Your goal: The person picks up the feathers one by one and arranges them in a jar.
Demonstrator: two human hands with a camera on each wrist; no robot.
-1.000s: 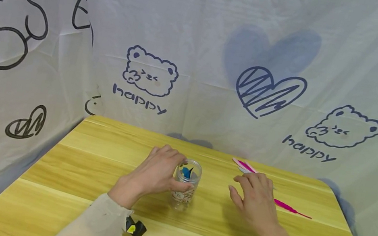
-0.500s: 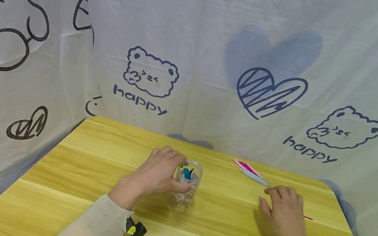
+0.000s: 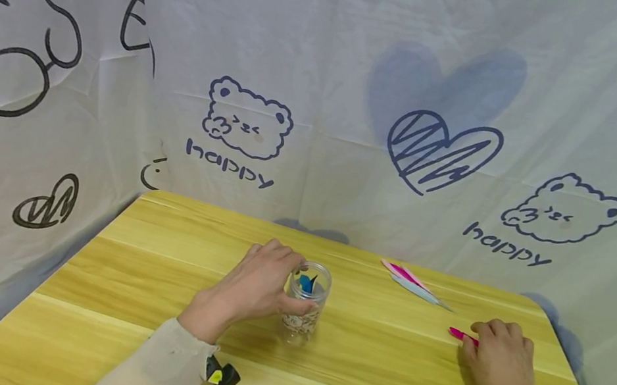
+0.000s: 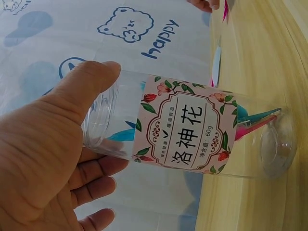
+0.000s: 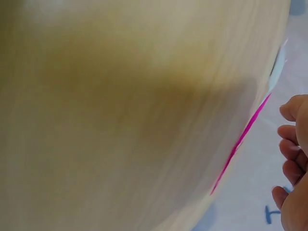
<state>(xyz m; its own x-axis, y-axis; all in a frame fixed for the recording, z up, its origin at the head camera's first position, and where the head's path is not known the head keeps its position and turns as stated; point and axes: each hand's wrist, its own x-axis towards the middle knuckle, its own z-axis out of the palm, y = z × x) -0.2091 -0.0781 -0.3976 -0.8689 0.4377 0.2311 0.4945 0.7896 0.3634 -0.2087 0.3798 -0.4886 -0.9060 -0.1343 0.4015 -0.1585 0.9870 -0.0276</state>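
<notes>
My left hand [image 3: 254,285] grips a clear plastic jar [image 3: 298,321] near its rim, thumb on one side and fingers round the other. In the left wrist view the jar has a pink flowered label [image 4: 185,127]. Blue feather tips [image 4: 121,135] show above the label, and a teal and a pink stem end below it, inside the jar. My right hand [image 3: 501,362] hovers over a magenta feather [image 3: 462,336], overlapping its stem in the head view. In the right wrist view, the loosely bent fingers [image 5: 288,132] are apart from the feather.
Further back on the wooden table [image 3: 187,361] lie a light blue feather [image 3: 413,287] and pink feathers [image 3: 396,269], close together. A white printed curtain [image 3: 333,189] hangs behind the table's back edge and on the left.
My right hand has moved right, past the back feathers, to the magenta feather, uncovering the light blue one. My left hand and the jar have stayed in place.
</notes>
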